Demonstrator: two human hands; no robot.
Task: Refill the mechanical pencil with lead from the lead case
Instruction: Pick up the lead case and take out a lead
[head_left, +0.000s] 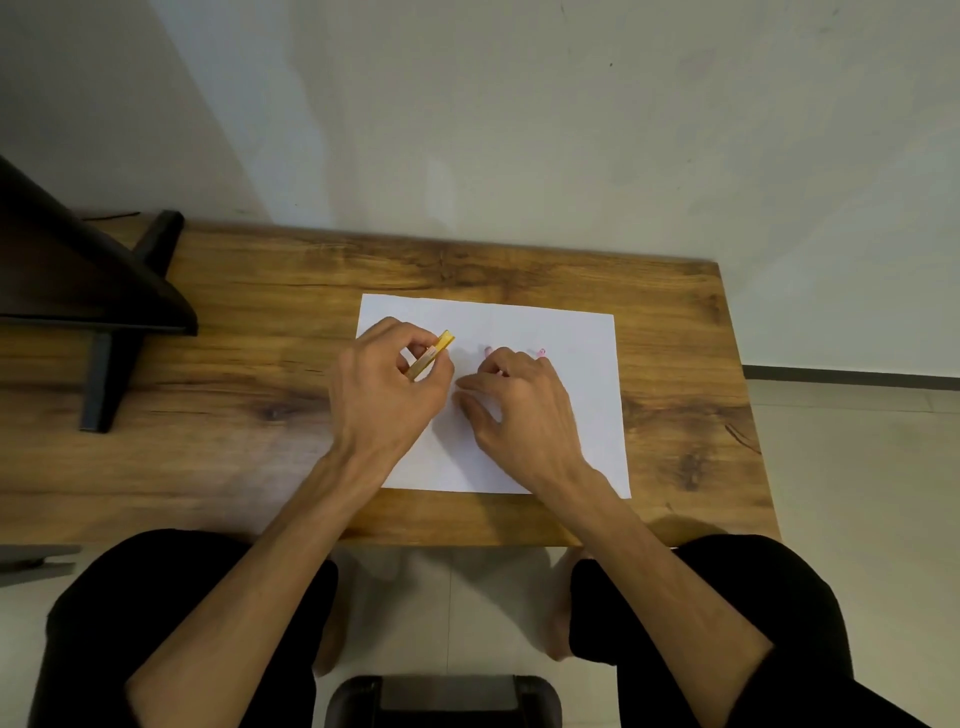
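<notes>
While a dark monitor stand (104, 374) sits at the far left of the wooden desk (249, 467), the action is all on the white sheet of paper (587, 364) laid at the middle of the desktop. Starting on the left side of that sheet, the left hand (387, 387) is raised over the paper's left edge, and there it is, the yellow lead case (434, 354), pinched between thumb and fingertips, its far end poking out up and to the right, tilted. Fingers curled tight around it, a firm grip.

Across to the right, the right hand (519, 400) hovers low over the centre of the paper, just beside the left hand, knuckles up. Its fingers are bent and loosely spread, thumb pointing left toward the case. Peeking out beyond those fingers on the far side are two pink bits, the mechanical pencil (540, 353), lying on the paper and mostly hidden under the hand. Whether the fingertips actually press on it, I cannot tell from this angle.

At the near edge, the person's dark-clad knees flank the desk.
</notes>
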